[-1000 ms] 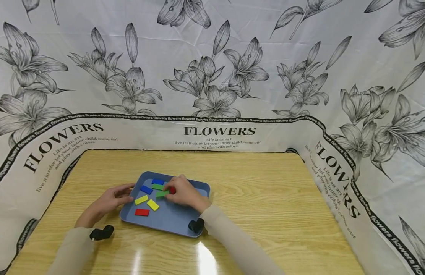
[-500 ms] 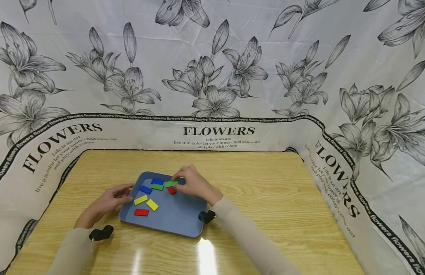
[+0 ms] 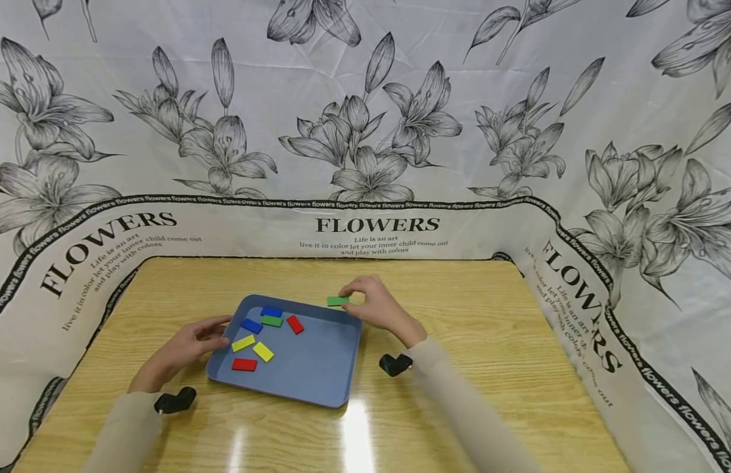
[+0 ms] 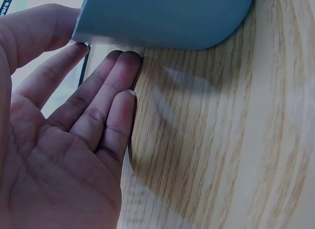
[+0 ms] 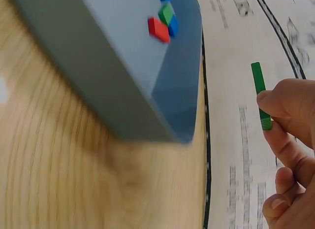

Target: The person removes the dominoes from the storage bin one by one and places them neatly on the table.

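A thin green block [image 3: 337,301] is pinched between the thumb and fingers of my right hand [image 3: 377,303], above the table just past the tray's far right corner. In the right wrist view the green block [image 5: 261,93] stands on edge to the camera, its lower end by the thumb. My left hand [image 3: 190,345] touches the left rim of the blue-grey tray [image 3: 309,384]. The left wrist view shows its loosely extended fingers [image 4: 118,111] beside the tray's outer wall [image 4: 162,22].
In the tray lie two red blocks, one of them a red block [image 3: 295,324] on its own, two blue blocks [image 3: 251,326], two yellow blocks [image 3: 262,352] and another green block [image 3: 271,321]. A flower-printed curtain [image 3: 377,230] borders the wooden table [image 3: 472,341].
My right hand has carried the green block rightward from the middle of the tray, past its far rim. The left hand and the tray have stayed put.
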Demonstrator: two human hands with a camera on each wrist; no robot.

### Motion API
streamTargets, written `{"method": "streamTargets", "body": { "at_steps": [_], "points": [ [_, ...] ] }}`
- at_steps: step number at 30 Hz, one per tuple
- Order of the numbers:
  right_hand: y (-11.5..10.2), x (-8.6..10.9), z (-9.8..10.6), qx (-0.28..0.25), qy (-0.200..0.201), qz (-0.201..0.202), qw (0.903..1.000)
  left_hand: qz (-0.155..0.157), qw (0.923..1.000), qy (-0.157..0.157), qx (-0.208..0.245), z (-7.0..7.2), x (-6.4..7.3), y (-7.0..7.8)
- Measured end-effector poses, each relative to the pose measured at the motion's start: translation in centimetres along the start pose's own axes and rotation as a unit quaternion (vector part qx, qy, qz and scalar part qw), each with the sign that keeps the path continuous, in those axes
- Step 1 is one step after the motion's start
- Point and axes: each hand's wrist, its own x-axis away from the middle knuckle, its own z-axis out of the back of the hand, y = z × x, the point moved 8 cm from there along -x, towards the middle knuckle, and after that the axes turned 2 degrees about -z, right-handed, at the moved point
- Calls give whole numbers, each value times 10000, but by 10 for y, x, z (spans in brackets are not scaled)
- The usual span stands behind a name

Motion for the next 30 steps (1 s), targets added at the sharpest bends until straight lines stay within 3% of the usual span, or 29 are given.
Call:
{"method": "streamTargets", "body": {
  "at_steps": [14,19,30],
  "points": [
    [67,39,41,66,316,-766,9965,34,9999,62,119,-1,1,-3],
    [90,52,43,75,289,-994,9946,-13,9999,105,106,-2,0,-3],
    [122,70,42,-116,179,-1438,9894,-460,9989,88,59,-1,1,0]
  ]
}}
